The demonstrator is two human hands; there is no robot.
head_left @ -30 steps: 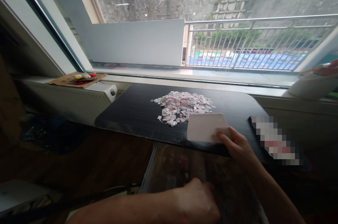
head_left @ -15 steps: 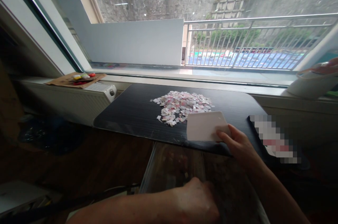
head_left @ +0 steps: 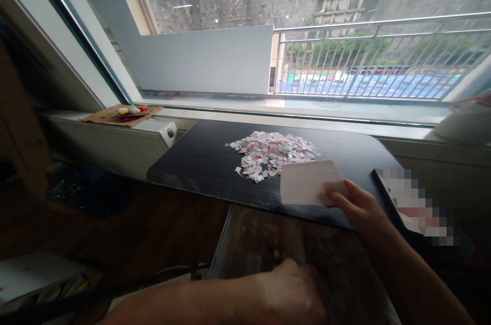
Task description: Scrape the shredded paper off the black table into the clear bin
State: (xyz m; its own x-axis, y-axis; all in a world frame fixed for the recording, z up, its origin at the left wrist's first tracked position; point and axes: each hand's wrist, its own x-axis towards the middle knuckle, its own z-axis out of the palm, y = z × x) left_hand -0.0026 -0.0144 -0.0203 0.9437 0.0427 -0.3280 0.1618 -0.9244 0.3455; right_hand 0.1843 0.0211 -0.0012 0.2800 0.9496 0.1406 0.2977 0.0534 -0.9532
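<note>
Card [head_left: 307, 182] clamped in right grip [head_left: 358, 205] near paper pile [head_left: 276, 149] seems poised for gathering, calling for a lowered edge; left grip [head_left: 294, 286] unclear.

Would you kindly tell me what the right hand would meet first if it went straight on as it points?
Beyond the white card in the right hand, the pile of small paper pieces on the black table looks first in line, though the card's height above the surface is hard to judge.
</note>
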